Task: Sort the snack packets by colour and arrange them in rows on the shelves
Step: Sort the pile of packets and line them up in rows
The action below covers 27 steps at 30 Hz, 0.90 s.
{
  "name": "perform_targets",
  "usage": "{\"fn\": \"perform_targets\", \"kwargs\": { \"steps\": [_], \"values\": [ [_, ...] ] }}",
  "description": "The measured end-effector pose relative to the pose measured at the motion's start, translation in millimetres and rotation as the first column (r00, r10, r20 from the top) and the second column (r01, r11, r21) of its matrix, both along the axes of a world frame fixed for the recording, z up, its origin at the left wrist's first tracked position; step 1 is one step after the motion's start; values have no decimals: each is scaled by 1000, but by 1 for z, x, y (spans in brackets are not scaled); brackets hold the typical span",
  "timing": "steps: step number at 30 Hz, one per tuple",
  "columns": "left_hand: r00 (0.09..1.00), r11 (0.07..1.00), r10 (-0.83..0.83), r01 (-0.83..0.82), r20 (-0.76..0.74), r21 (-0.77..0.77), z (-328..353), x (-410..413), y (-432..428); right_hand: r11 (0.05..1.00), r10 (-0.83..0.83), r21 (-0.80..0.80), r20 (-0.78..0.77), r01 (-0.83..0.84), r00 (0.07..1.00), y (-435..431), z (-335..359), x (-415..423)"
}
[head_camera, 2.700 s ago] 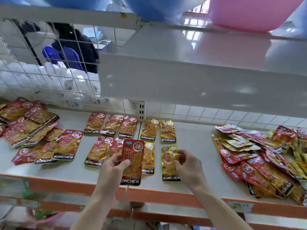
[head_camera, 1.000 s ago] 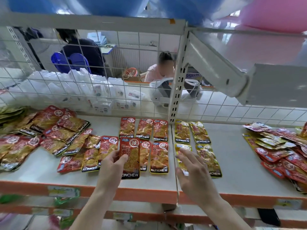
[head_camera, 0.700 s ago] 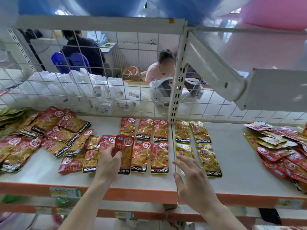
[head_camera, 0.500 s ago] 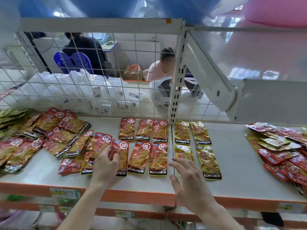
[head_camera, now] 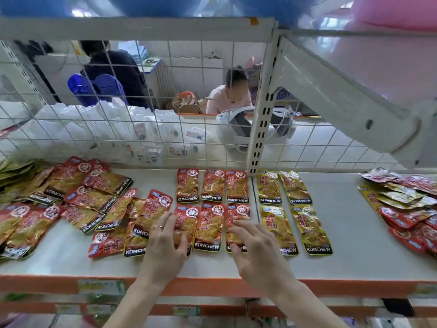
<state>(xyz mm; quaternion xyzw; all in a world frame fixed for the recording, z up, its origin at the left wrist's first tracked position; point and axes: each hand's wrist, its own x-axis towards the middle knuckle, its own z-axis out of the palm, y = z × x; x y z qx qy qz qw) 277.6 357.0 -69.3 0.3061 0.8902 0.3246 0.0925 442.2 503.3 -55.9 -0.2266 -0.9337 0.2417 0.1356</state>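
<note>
The left grip (head_camera: 165,247) is released, its fingers spread flat. The fingertips rest on the leftmost red packet (head_camera: 186,223) of the near row and on a tilted red packet (head_camera: 153,211) just to its outer side. The right grip (head_camera: 257,254) is also released, fingers spread and slightly bent over the rightmost red packet (head_camera: 238,218) of that row. I cannot tell whether it touches the packet.

One more red packet (head_camera: 209,227) lies between the two grips. Just beyond the fingertips a far row of red packets (head_camera: 212,184), three in all, lies straight and edge to edge. Just outside the right grip are four yellow packets (head_camera: 309,230) in two rows of two. Well to that grip's right sits a mixed heap (head_camera: 406,207) of red and yellow packets. A loose red heap (head_camera: 89,197) spreads outward from the left grip, with green packets (head_camera: 14,171) past it.

Everything rests on a white shelf (head_camera: 350,245) with an orange front edge (head_camera: 354,287) under both wrists. Beyond the grips a wire mesh (head_camera: 201,147) backs the shelf, and a slotted upright post (head_camera: 262,124) stands above the right grip. Behind the mesh are white plastic bags (head_camera: 82,129), blue chairs (head_camera: 94,88) and a seated person in pink (head_camera: 227,100).
</note>
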Motion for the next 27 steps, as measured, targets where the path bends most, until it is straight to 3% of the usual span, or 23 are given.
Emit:
{"fn": "perform_targets", "kwargs": {
  "steps": [4,9,22,27],
  "values": [
    [984,986,-166,165,-72,-16,-8,-3,-11,999,7,49,79,-11,997,-13,-6,-21],
    [976,980,-197,199,-97,11,-12,-7,-17,998,27,58,177,-38,984,-25,-10,-43],
    [981,988,-135,144,-138,58,-25,-8,-14,998,37,41,140,-43,989,-26,-15,-46],
    [982,990,-123,132,-142,55,-26,-5,-14,993,-111,45,44,109,993,-19,-20,-32]
  ]
}}
